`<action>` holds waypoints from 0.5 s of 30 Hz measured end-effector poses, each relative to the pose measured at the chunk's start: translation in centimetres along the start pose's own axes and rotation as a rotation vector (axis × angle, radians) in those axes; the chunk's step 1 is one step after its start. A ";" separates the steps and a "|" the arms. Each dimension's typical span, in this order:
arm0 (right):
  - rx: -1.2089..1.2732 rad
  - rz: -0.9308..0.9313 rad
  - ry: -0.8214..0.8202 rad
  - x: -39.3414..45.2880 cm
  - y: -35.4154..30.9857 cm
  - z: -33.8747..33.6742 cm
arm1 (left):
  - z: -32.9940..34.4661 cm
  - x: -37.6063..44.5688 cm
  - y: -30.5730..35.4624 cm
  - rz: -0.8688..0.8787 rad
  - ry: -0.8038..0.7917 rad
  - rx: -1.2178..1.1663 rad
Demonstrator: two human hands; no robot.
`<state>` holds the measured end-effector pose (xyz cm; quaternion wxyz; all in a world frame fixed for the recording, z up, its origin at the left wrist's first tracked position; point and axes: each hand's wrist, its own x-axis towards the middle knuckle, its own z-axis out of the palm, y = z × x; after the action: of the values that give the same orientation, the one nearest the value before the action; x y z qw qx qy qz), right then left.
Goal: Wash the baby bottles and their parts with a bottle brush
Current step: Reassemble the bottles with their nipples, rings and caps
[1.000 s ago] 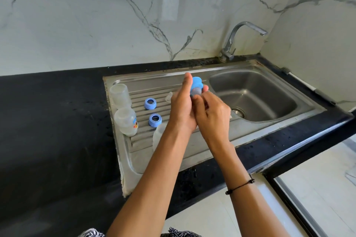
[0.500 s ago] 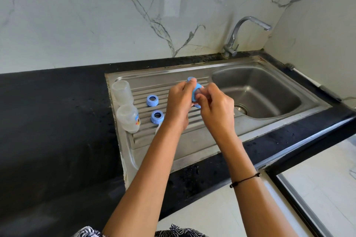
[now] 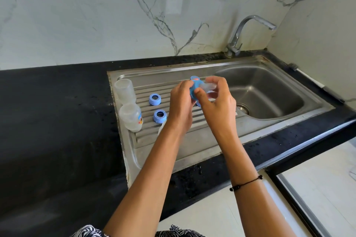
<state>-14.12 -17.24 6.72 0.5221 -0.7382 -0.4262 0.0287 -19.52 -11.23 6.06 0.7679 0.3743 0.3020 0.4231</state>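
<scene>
Both hands are raised above the ribbed drainboard (image 3: 146,131) of the steel sink unit, close to the lip of the basin (image 3: 269,90). A blue collar ring (image 3: 193,90) is gripped by the curled fingers of the left hand (image 3: 181,104). A clear teat (image 3: 209,87) projecting from that ring toward the basin is pinched between thumb and fingers of the right hand (image 3: 217,102). The two hands are touching around the part.

Along the drainboard's left edge two clear bottles are observed: the far bottle (image 3: 124,89) near the back left corner, the near bottle (image 3: 131,116) just in front of it, a printed label on its side. Two loose blue rings lie on the ribs between the bottles and the hands, the far ring (image 3: 155,99) and the near ring (image 3: 159,116), well apart from the left edge. Further pieces are partly hidden behind the hands and the left wrist and cannot be identified.

The front portion of the drainboard carries nothing visible. A tap (image 3: 248,32) stands at the back edge of the worktop (image 3: 48,121) behind the basin. A pale rod with a dark handle (image 3: 317,84) lies along the worktop's right edge against the wall. A dark cord bracelet (image 3: 245,183) is worn on the right wrist.
</scene>
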 end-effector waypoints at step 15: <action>-0.096 -0.269 0.098 0.3 2.3 0.9 | 0.4 0.0 0.4 -0.181 0.012 -0.051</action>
<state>-13.00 -16.52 4.61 0.5056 -0.6989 -0.4962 -0.0980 -19.43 -11.23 6.59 0.8104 0.3235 0.3282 0.3618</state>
